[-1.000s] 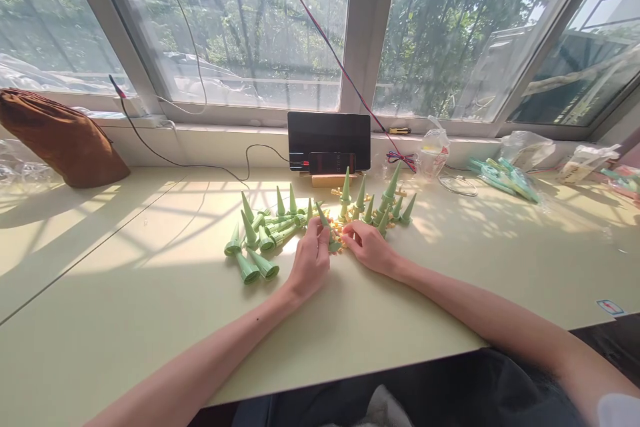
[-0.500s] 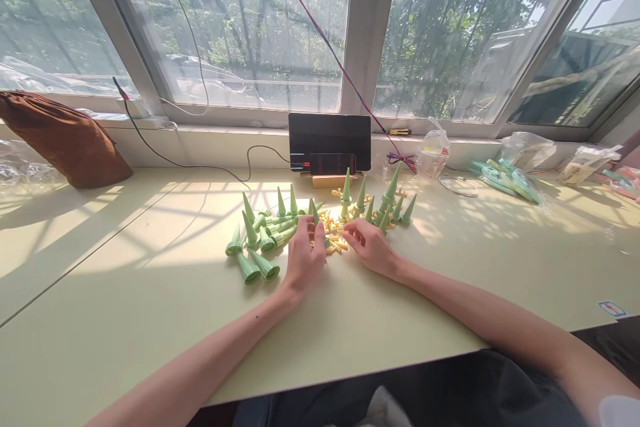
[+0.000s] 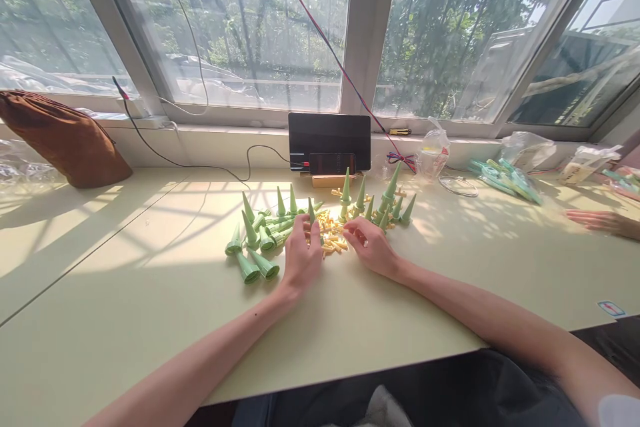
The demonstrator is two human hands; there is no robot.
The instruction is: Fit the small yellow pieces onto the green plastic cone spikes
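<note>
My left hand [image 3: 303, 259] is closed around a green plastic cone [image 3: 311, 212], whose tip points up above the fingers; its lower part is mostly hidden. My right hand [image 3: 371, 245] rests at the right side of a pile of small yellow pegs [image 3: 334, 244], fingers curled with thumb and index together; anything between them is too small to make out. Left of my left hand lie several green cones [image 3: 263, 265], some upright, some on their sides. Behind my right hand stand more green cones [image 3: 389, 193], several with yellow pegs sticking out sideways.
A tablet [image 3: 330, 133] and a phone [image 3: 333, 163] lean on a stand at the back. A brown drawstring bag [image 3: 65, 140] is at the left. Bagged teal parts [image 3: 505, 180] lie at the back right. Another person's hand [image 3: 595, 221] rests on the table at the far right.
My left hand has shifted slightly left with the cone, uncovering more yellow pegs. My right hand has hardly moved. Another person's hand has come in at the right edge.
</note>
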